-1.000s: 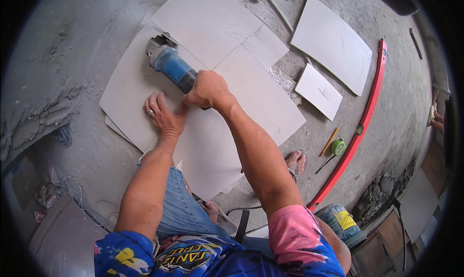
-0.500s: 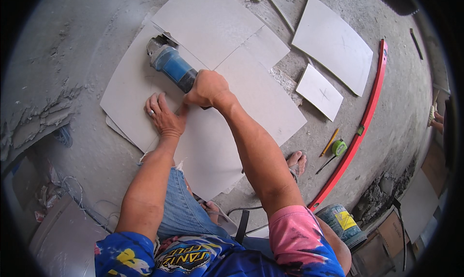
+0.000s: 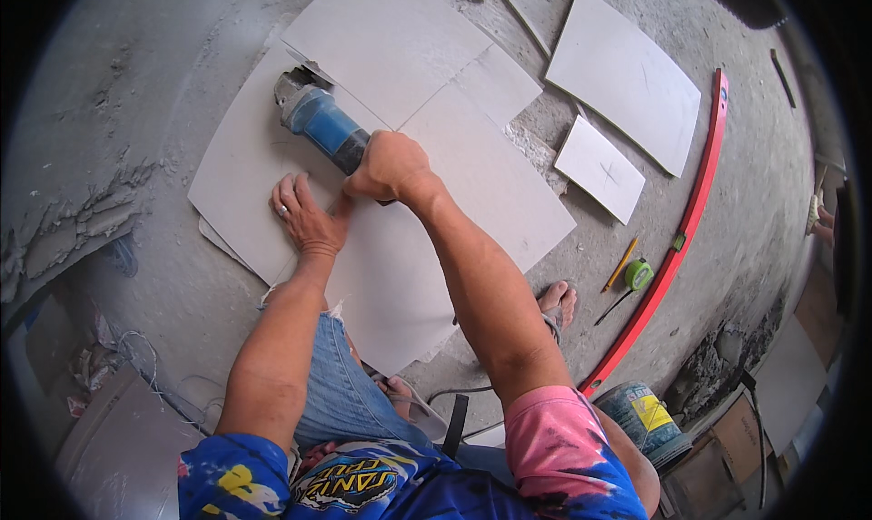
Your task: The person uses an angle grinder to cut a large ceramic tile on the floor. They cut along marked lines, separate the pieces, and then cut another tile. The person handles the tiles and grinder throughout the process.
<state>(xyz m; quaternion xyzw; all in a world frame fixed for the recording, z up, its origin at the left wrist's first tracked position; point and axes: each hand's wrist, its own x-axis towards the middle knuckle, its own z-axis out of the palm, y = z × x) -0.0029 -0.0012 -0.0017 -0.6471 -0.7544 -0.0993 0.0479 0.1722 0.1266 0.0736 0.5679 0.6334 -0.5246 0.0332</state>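
Observation:
My right hand (image 3: 392, 168) is wrapped round the dark rear grip of a blue angle grinder (image 3: 325, 125). The grinder's metal head and disc (image 3: 318, 71) are at the far left end of the tool, by the edge between two pale tiles. My left hand (image 3: 309, 218) lies flat with its fingers apart on the large near tile (image 3: 490, 188), its thumb close to the right hand. Beyond the disc is another large tile (image 3: 391, 43), with a smaller cut piece (image 3: 498, 86) to its right. Whether the disc is spinning or touching the tile I cannot tell.
To the right lie a large tile (image 3: 625, 75), a small marked tile (image 3: 601, 168), a pencil (image 3: 619, 264), a green tape measure (image 3: 639, 274) and a long red spirit level (image 3: 679, 238). A bucket (image 3: 640, 420) stands near my right knee. Broken concrete (image 3: 68, 225) edges the left.

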